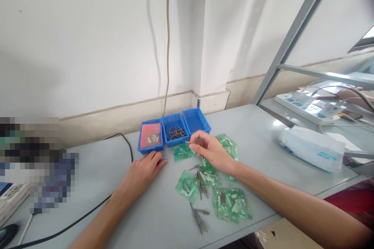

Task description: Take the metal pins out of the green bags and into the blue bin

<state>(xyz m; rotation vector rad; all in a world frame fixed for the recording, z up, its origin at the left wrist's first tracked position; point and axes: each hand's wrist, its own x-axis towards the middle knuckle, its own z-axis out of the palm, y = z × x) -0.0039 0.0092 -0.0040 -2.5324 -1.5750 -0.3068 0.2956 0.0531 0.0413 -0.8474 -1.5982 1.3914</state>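
My right hand (212, 151) is closed in a pinch on a small metal pin (187, 142), in front of the middle blue bin (177, 142). Dark metal pins (176, 133) lie heaped in that bin. On the table beside the left blue bin (150, 149) rests my left hand (147, 167), its fingers laid down and thumb apart, holding nothing. Green plastic bags (232, 204) of small metal parts are spread below and around my right hand. Loose metal pins (201, 184) lie among them, with another small group of pins (198, 220) nearer the front edge.
A pink bag (146, 134) lies in the left bin. The right blue bin (196, 120) stands against the others. A black cable (87, 214) crosses the table's left side. On the right are a white plastic package (314, 149), a metal frame (288, 39) and a power strip (306, 109).
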